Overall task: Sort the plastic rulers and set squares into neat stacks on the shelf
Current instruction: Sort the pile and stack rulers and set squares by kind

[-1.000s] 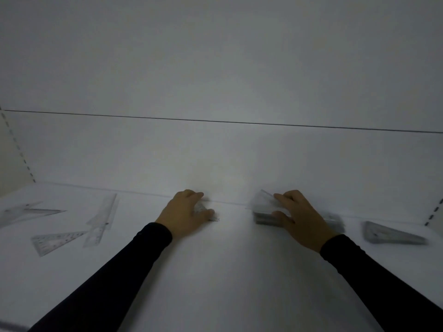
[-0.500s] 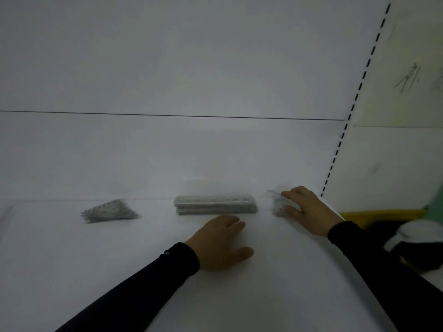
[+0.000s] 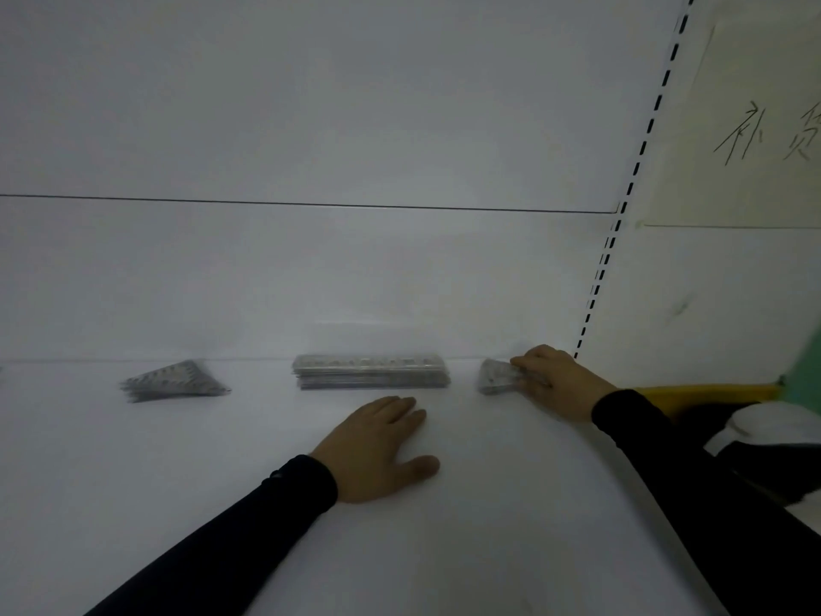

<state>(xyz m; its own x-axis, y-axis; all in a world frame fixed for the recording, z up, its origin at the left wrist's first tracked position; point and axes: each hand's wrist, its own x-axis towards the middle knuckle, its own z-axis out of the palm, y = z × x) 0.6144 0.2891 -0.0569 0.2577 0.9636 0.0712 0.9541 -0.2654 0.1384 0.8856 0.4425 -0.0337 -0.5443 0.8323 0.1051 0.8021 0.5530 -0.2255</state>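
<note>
Little has moved since 0.5 s ago: your left hand (image 3: pixel 377 446) stays flat and relaxed on the shelf (image 3: pixel 444 549), while your right hand (image 3: pixel 557 380) still grasps the set-square stack (image 3: pixel 495 376) near the back-right corner, squaring it beside the ruler stack (image 3: pixel 371 372).

The shelf (image 3: pixel 444 549) looks smooth, white and faintly glossy. The ruler stack (image 3: pixel 371 372) just beyond the left fingers (image 3: pixel 400 411) is clear shiny plastic, like the set-square stack (image 3: pixel 495 376) under the right fingers (image 3: pixel 526 364). Both sleeves (image 3: pixel 249 526) look like matt dark cloth.
</note>
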